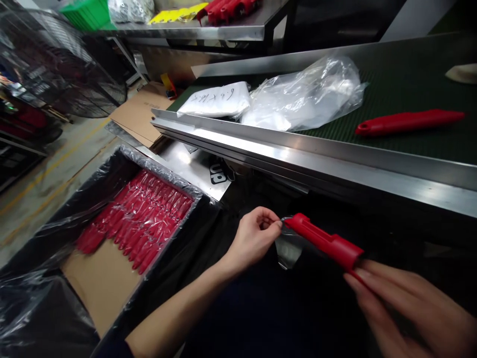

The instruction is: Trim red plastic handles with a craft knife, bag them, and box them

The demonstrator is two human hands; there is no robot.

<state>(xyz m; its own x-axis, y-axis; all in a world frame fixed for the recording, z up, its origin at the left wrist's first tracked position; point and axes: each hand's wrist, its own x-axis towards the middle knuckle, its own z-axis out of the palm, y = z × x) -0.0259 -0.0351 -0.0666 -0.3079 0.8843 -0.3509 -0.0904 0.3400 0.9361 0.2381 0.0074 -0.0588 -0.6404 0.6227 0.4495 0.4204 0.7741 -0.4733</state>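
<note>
In my right hand point(402, 298) is a long red plastic part point(324, 238), shaped like a half-open sleeve, gripped at its wider end. Its narrow end points at my left hand point(257, 231). The thumb and fingertips of that hand pinch the edge of a clear plastic bag point(292, 232), which shows faintly at and below the part's narrow end. I cannot tell how far the part sits inside the bag. Another red part point(410, 123) lies unwrapped on the green conveyor belt point(346, 132) above my hands.
A black plastic-lined box point(108, 184) at left holds bagged red parts point(145, 214) in rows on cardboard. On the belt lie a marked white packet point(216, 99) and loose clear bags point(305, 94). The belt's metal rail point(298, 154) runs in front. A fan point(67, 64) stands behind.
</note>
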